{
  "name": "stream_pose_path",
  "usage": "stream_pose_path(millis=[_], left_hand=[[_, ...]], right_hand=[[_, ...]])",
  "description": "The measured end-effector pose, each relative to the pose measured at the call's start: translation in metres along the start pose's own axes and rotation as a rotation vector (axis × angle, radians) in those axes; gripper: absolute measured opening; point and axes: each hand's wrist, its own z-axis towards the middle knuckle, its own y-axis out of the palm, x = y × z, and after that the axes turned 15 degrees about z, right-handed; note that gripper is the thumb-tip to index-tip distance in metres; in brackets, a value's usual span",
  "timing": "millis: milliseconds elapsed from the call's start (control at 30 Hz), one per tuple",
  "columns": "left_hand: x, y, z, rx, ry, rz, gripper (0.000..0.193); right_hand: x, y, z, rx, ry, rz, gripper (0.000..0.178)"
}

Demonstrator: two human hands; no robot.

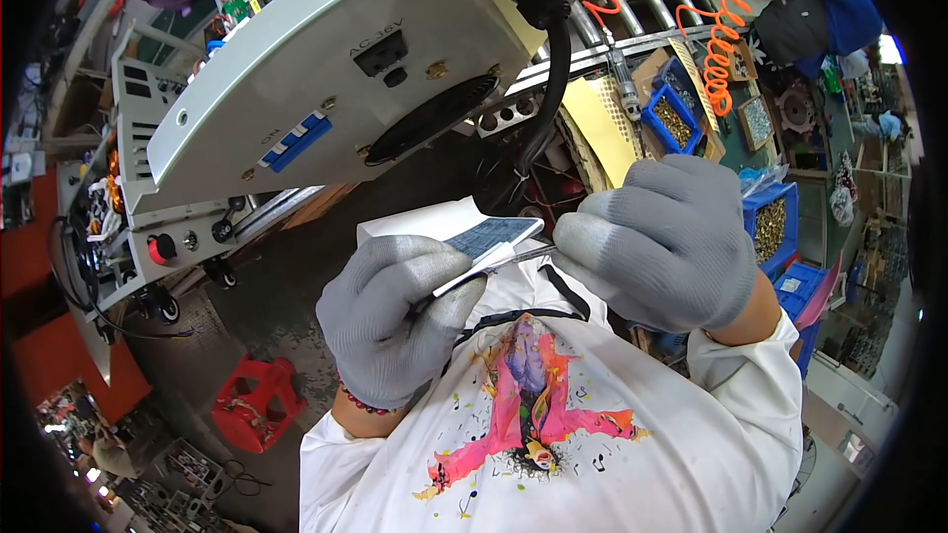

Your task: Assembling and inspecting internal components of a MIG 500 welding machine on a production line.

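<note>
Both my hands wear grey knitted gloves with whitish fingertips and meet in front of my chest. My left hand point(395, 316) is closed, pinching a few white-backed sheets point(410, 220) with a dark blue printed face point(491, 236), perhaps labels. My right hand point(664, 245) is closed too, its thumb and forefinger pressed together at the right end of a thin dark strip-like piece point(533, 255). That piece lies along the lower edge of the sheets; whether it is a tool or part of a sheet I cannot tell.
A grey metal machine panel point(286, 89) with a blue switch point(296, 141), sockets and a plugged black cable point(558, 79) tilts ahead. On the right bench are a screwdriver point(624, 84) under orange coiled hose point(726, 39) and blue screw bins point(673, 120). A red stool point(259, 405) stands left.
</note>
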Motion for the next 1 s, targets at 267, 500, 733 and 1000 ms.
stream_pose_path(millis=[267, 500, 733, 1000], left_hand=[[0.001, 0.01, 0.001, -0.045, -0.214, 0.007, 0.015], [-0.008, 0.012, -0.006, -0.086, -0.418, -0.048, 0.015], [-0.017, 0.006, -0.01, -0.146, -0.233, -0.086, 0.025], [-0.009, 0.002, 0.002, -0.132, -0.309, -0.193, 0.036]], right_hand=[[0.002, 0.009, -0.002, 0.023, 0.181, 0.108, 0.018], [0.001, 0.001, 0.004, 0.116, 0.318, 0.313, 0.01], [0.038, -0.013, 0.049, 0.276, 0.065, 0.165, 0.008], [0.064, 0.003, 0.075, 0.284, -0.035, 0.016, 0.01]])
